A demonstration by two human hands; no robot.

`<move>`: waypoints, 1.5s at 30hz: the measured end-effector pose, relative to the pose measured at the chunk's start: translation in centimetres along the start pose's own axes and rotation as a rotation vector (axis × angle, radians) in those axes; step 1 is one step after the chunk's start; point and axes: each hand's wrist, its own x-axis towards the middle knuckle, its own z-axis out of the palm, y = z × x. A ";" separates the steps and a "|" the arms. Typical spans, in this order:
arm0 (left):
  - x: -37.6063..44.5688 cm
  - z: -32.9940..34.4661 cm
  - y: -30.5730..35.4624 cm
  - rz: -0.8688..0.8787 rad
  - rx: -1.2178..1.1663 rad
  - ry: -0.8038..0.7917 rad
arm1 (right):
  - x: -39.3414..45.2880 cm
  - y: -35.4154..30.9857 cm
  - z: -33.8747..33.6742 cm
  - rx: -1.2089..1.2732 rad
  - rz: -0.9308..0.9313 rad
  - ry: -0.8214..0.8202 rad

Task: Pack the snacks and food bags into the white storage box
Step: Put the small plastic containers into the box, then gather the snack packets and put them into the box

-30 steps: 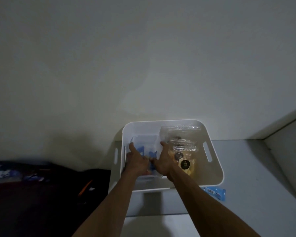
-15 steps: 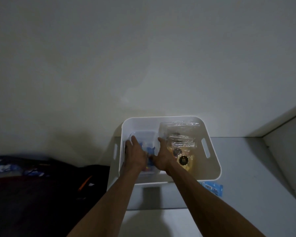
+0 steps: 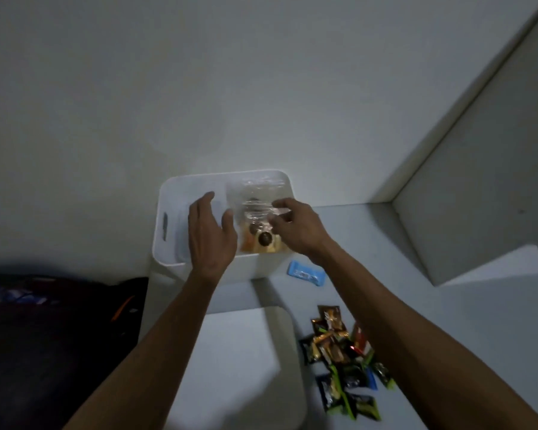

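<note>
One white storage box [image 3: 168, 193] sits at the back of the grey tabletop [image 3: 448, 305], against the wall. Both hands hover over it: left hand [image 3: 210, 231] spread, fingers straight, holding nothing; right hand [image 3: 295, 226] with fingers loosely curled, empty as far as I can see. One clear food bag [image 3: 255, 197] with dark round pieces lies in the box's right half; its contents are hard to make out. One blue packet [image 3: 306, 273] lies just beside the box. A heap of snack packets [image 3: 339, 361] lies nearer, too jumbled to count, partly covered by the right forearm. One white lid [image 3: 246, 367] in front, blurred.
</note>
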 end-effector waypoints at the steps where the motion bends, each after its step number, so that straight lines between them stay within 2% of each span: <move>1: -1.7 0.5 1.0 0.024 -0.019 0.021 | -1.3 1.3 -1.9 0.018 -0.005 0.034; 4: -7.8 3.0 3.2 0.098 -0.030 0.084 | -5.7 6.9 -6.5 0.051 -0.010 0.112; 8: -18.1 8.0 3.9 0.155 0.016 -0.007 | -11.6 17.4 -9.4 -0.044 -0.005 0.208; 12: -28.2 12.2 3.7 -0.054 0.155 -0.195 | -17.0 26.9 -7.5 -0.207 0.057 0.100; 13: -30.0 13.0 3.5 -0.050 0.187 -0.225 | -18.2 28.6 -6.5 -0.250 0.043 0.069; 15: -32.4 14.3 3.0 0.067 0.238 -0.270 | -19.9 30.8 -4.3 -0.318 0.010 0.026; 18: -33.5 15.9 1.6 0.281 0.314 -0.208 | -21.2 32.6 -1.0 -0.425 -0.026 -0.036; 20: -33.5 16.7 0.1 0.318 0.357 -0.211 | -21.1 33.6 0.8 -0.484 -0.031 -0.046; 24: -33.6 18.4 -2.3 0.398 0.464 -0.346 | -19.5 35.4 2.2 -0.565 -0.053 0.004; 26: -33.1 19.5 -2.6 0.324 0.487 -0.312 | -18.2 35.8 1.7 -0.596 -0.050 0.036; 29: -31.6 20.9 -2.8 0.057 0.488 -0.276 | -15.7 36.1 -0.3 -0.572 -0.005 0.106; 32: -29.9 22.2 -3.5 0.059 0.509 -0.247 | -13.0 36.0 -2.4 -0.558 -0.018 0.151; 34: -28.8 22.9 -3.8 0.034 0.541 -0.249 | -11.1 36.0 -3.4 -0.615 -0.074 0.101; 37: -28.2 23.4 -4.8 0.069 0.744 -0.406 | -9.1 36.4 -3.6 -0.732 -0.144 -0.012; 38: -28.2 23.5 -4.8 0.069 0.750 -0.402 | -8.8 36.6 -3.4 -0.753 -0.165 -0.012; 40: -28.1 23.5 -4.2 0.055 0.690 -0.304 | -8.8 37.2 -3.0 -0.763 -0.203 0.047; 45: -29.2 23.8 -4.2 0.171 0.735 -0.124 | -9.5 38.2 -2.1 -0.722 -0.308 0.270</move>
